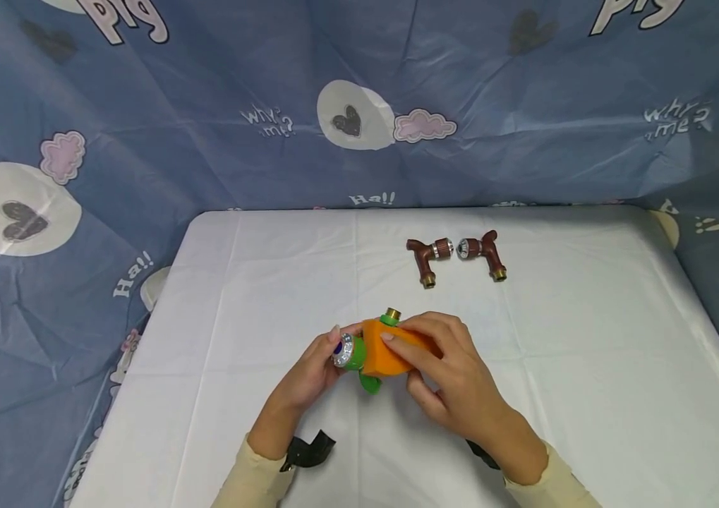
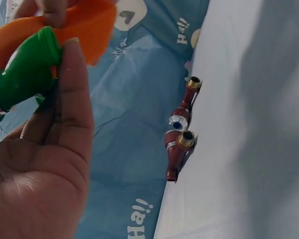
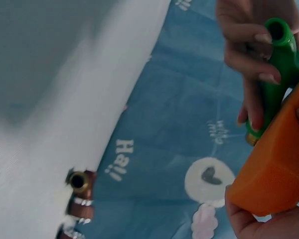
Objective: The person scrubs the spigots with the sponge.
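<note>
A green tap (image 1: 355, 353) with a silver-rimmed knob and a brass threaded end is in my left hand (image 1: 305, 381), whose fingers grip its body. My right hand (image 1: 457, 377) holds an orange sponge (image 1: 381, 358) between thumb and fingers, laid against the tap and covering part of it. In the left wrist view the spout of the green tap (image 2: 32, 67) lies along my left fingers, with the sponge (image 2: 100, 30) behind it. From the right wrist, the sponge (image 3: 276, 167) hides part of the tap (image 3: 284, 69).
Two dark red-brown taps with brass ends, a left one (image 1: 424, 261) and a right one (image 1: 490, 255), lie on the white-covered table (image 1: 283, 282) beyond my hands. Behind the table hangs a blue printed cloth (image 1: 257, 85). A black strap (image 1: 310, 450) is at my left wrist.
</note>
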A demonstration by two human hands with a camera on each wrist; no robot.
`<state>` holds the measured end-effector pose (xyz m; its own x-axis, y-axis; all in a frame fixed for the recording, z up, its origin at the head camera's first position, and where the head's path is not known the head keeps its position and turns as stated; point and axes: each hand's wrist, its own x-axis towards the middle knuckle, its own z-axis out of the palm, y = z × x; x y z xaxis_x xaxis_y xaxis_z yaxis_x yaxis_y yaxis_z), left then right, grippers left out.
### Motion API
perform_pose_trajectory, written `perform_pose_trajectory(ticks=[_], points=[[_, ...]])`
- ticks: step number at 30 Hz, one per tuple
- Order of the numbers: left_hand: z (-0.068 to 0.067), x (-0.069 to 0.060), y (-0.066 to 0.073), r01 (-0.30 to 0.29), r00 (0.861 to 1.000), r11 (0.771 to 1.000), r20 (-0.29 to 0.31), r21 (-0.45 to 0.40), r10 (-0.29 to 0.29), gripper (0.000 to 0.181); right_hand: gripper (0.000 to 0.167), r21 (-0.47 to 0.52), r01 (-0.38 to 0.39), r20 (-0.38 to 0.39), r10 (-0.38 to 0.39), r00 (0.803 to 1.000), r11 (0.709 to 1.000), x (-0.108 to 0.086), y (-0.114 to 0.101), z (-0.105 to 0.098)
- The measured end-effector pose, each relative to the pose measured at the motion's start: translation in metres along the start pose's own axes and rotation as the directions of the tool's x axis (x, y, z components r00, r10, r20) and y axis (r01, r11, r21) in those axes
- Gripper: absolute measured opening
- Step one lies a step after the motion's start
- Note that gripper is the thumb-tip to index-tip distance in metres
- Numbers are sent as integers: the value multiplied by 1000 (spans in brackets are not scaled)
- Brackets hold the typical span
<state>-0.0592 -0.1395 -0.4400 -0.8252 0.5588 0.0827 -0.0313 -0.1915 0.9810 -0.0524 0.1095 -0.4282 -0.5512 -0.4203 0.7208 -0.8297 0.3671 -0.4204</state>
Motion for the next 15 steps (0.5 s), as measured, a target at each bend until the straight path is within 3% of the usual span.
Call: perform_pose_trajectory(ticks=[9, 15], points=[[2, 4, -1, 59, 998, 998, -32, 8, -59, 76, 49, -86, -35, 19, 37, 999, 996, -13, 16, -3], [0, 4, -3, 46, 999, 999, -29, -9, -46, 73, 48, -96, -67, 34, 71, 997, 993, -21, 23, -6]])
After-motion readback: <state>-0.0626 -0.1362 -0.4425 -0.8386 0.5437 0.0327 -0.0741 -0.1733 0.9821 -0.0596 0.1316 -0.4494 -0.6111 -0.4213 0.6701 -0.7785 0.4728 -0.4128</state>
